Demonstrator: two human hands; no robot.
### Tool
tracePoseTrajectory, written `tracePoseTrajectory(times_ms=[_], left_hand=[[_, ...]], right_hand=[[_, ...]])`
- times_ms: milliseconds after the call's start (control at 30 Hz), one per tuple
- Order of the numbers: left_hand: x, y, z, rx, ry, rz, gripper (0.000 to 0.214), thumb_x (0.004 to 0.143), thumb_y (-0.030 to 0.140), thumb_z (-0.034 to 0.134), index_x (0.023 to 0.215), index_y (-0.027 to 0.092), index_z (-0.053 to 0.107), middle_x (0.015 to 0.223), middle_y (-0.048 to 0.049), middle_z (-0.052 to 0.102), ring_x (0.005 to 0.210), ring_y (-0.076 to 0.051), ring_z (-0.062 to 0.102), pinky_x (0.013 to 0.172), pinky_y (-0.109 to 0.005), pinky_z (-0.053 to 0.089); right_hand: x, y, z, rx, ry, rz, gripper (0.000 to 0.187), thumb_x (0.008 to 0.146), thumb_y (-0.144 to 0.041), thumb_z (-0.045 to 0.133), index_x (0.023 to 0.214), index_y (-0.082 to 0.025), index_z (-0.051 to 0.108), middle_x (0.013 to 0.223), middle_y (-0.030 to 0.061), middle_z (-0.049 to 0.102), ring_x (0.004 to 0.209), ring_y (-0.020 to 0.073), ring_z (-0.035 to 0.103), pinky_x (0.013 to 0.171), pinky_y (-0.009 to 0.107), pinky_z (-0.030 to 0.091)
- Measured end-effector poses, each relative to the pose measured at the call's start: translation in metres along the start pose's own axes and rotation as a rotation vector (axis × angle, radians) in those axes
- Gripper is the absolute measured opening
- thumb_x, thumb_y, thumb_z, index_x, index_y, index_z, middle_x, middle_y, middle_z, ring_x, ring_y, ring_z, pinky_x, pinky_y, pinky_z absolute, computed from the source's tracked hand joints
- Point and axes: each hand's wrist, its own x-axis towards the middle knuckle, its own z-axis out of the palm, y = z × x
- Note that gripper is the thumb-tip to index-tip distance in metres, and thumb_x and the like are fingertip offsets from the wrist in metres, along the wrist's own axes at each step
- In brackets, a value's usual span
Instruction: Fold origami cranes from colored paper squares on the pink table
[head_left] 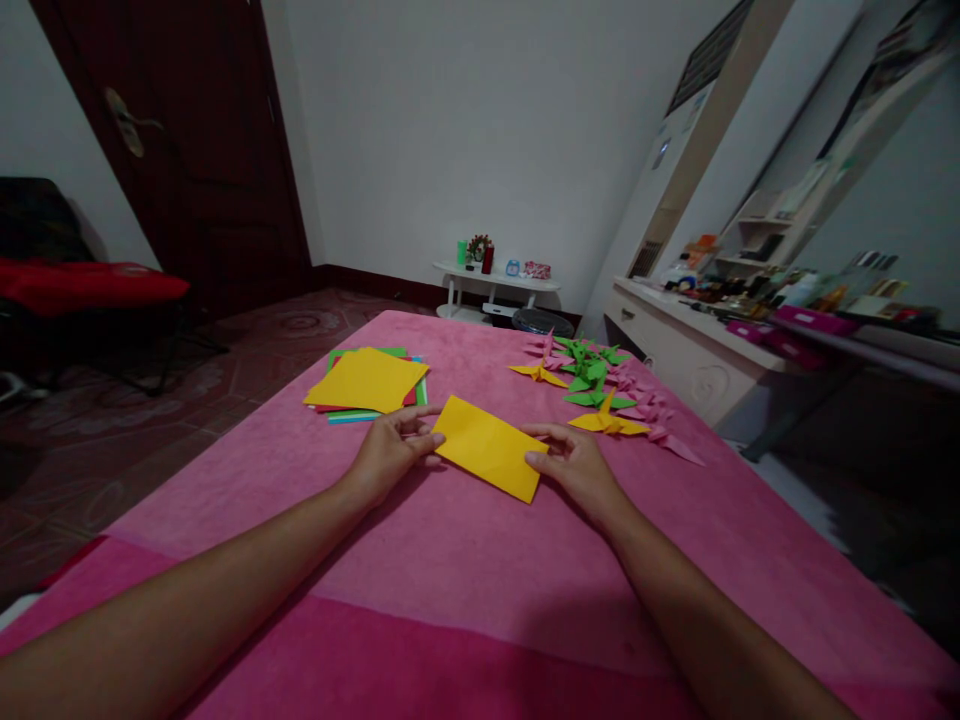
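Between my two hands is a yellow sheet of origami paper (491,448), folded into a rectangle and tilted down toward the right. My left hand (394,450) pinches its left edge, thumb on top and fingers behind. At the right edge, my right hand (574,462) grips it the same way. Beyond my left hand lies a loose stack of coloured paper sheets (367,380), yellow on top with green, red and blue edges showing. On the right sit several folded paper cranes, among them a yellow crane (609,422), a green crane (589,372) and a pink crane (667,440).
A pink cloth (420,590) covers the table. To the right stands a dresser (690,350) crowded with bottles and boxes. A small white table (499,278) is against the far wall. At left are a red chair (90,285) and a dark door (187,150).
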Motion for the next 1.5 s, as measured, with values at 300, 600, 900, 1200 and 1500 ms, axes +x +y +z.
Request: tracePoseTrajectory(times_ms=[300, 600, 900, 1200, 1500], left_hand=[[0.0, -0.002, -0.001, -0.059, 0.029, -0.02, 0.049, 0.062, 0.015, 0.076, 0.109, 0.014, 0.063, 0.073, 0.0006, 0.061, 0.06, -0.011, 0.063, 0.055, -0.025, 0.06], [0.0, 0.001, -0.002, -0.086, 0.06, -0.002, 0.05, 0.064, 0.012, 0.073, 0.113, 0.016, 0.06, 0.069, 0.0023, 0.061, 0.059, -0.009, 0.062, 0.057, -0.025, 0.06], [0.0, 0.006, -0.001, -0.103, 0.13, -0.026, 0.049, 0.066, 0.006, 0.07, 0.113, 0.014, 0.06, 0.071, 0.0011, 0.064, 0.061, -0.01, 0.064, 0.053, -0.019, 0.058], [0.002, 0.002, -0.003, -0.109, 0.123, -0.022, 0.05, 0.066, 0.006, 0.07, 0.114, 0.015, 0.06, 0.069, 0.0024, 0.063, 0.06, -0.008, 0.063, 0.054, -0.018, 0.058], [0.0, 0.003, -0.003, -0.147, 0.035, 0.023, 0.047, 0.073, 0.033, 0.069, 0.116, 0.017, 0.058, 0.095, -0.0064, 0.067, 0.079, -0.015, 0.066, 0.064, -0.026, 0.058]], right_hand=[[-0.001, 0.002, 0.0, -0.124, 0.062, -0.134, 0.027, 0.068, -0.027, 0.07, 0.093, -0.02, 0.068, 0.107, 0.0082, 0.061, 0.101, 0.0245, 0.056, 0.078, 0.035, 0.049], [0.0, 0.002, -0.001, -0.108, 0.117, -0.115, 0.028, 0.065, -0.028, 0.072, 0.092, -0.019, 0.068, 0.103, 0.0069, 0.061, 0.094, 0.0217, 0.058, 0.077, 0.034, 0.05], [0.0, 0.007, -0.003, -0.11, 0.126, -0.113, 0.036, 0.068, -0.029, 0.07, 0.102, -0.02, 0.067, 0.098, 0.0063, 0.064, 0.084, 0.0195, 0.059, 0.075, 0.036, 0.051], [-0.004, -0.009, 0.001, -0.162, 0.14, -0.192, 0.028, 0.068, -0.033, 0.07, 0.095, -0.025, 0.071, 0.108, 0.0067, 0.063, 0.099, 0.0231, 0.057, 0.083, 0.038, 0.049], [-0.007, -0.008, 0.011, -0.194, -0.005, -0.257, 0.012, 0.074, -0.025, 0.063, 0.08, -0.024, 0.073, 0.092, 0.0049, 0.067, 0.089, 0.0222, 0.06, 0.086, 0.04, 0.047]])
